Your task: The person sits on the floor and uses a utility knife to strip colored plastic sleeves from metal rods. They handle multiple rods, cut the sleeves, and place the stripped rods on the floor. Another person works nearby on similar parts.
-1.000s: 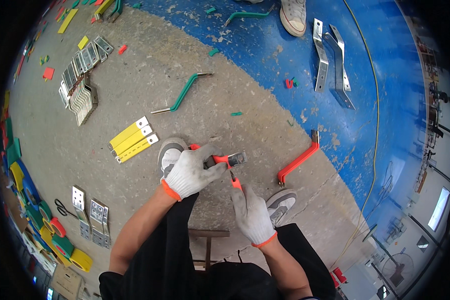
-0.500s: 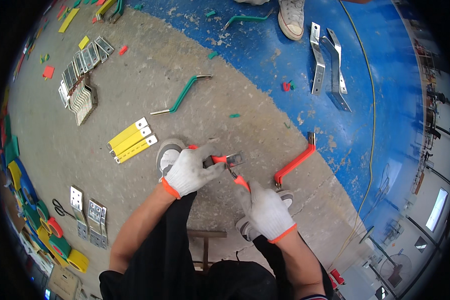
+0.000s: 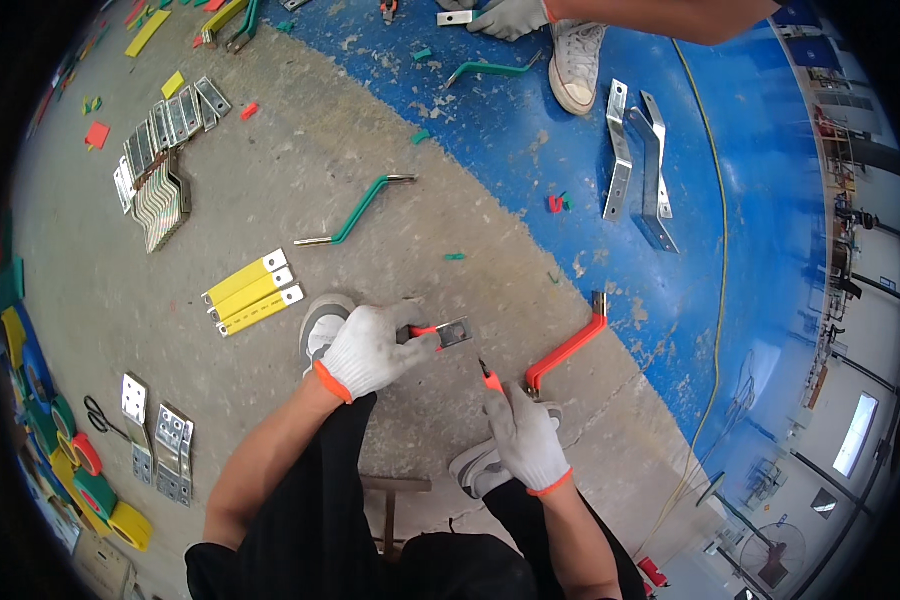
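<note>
Metal bar (image 3: 456, 332), flat, silver, red-sleeved, juts rightward from my pinching left grip (image 3: 367, 345); my right grip (image 3: 528, 440) clasps a slim red-handled tool (image 3: 493, 381), tip apart, nearer me.

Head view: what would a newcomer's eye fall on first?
Probably the blue painted floor at upper right, beside grey concrete. Near the middle, the white-gloved left hand holds a red-sleeved metal bar, and the white-gloved right hand grips a red-handled, dark-tipped tool.
</note>
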Motion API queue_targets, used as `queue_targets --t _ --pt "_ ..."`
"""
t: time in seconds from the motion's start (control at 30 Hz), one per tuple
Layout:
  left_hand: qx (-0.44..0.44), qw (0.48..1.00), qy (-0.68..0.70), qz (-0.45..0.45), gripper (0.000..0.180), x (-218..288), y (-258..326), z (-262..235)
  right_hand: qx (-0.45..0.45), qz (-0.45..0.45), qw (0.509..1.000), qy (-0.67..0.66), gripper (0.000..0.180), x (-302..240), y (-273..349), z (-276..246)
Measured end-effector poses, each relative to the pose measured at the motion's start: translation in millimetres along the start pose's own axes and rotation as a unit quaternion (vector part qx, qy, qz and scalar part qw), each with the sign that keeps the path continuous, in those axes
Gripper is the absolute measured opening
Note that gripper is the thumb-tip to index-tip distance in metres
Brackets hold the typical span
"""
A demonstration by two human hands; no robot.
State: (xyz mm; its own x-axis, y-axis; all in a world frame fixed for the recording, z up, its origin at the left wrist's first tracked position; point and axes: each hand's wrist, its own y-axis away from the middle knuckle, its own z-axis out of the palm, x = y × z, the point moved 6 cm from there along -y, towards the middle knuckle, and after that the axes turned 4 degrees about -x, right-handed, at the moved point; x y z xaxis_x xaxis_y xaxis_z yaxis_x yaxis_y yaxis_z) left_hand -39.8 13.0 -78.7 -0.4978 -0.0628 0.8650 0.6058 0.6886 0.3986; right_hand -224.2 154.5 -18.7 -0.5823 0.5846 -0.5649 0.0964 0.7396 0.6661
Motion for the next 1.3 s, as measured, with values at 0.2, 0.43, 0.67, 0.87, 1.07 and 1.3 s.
queue_targets --t 0.2,0.43,0.67,0.87,1.07,1.3 --pt "0.039 0.99 -0.089 0.099 0.016 17 -8 -4 -0.014 0.018 1.0 -0.015 0.027 3 -1 10" --pt "0.004 0.989 -0.094 0.115 0.019 18 -14 -22 0.002 0.026 0.999 -0.041 0.026 -9 -2 6" --pt "-0.001 0.966 -0.185 0.181 0.012 37 -8 -18 0.102 0.055 0.989 -0.094 0.03 -21 -20 16" --pt "0.013 0.962 -0.184 0.202 0.01 30 -12 -12 0.181 0.06 0.953 -0.236 0.027 -38 -53 32" --pt "0.054 0.971 -0.123 0.197 0.01 19 -11 -8 0.168 0.105 0.931 -0.307 0.019 -30 -63 50" --pt "0.018 0.985 -0.114 0.128 0.012 17 -9 -7 0.175 0.12 0.912 -0.351 0.014 -38 -63 48"
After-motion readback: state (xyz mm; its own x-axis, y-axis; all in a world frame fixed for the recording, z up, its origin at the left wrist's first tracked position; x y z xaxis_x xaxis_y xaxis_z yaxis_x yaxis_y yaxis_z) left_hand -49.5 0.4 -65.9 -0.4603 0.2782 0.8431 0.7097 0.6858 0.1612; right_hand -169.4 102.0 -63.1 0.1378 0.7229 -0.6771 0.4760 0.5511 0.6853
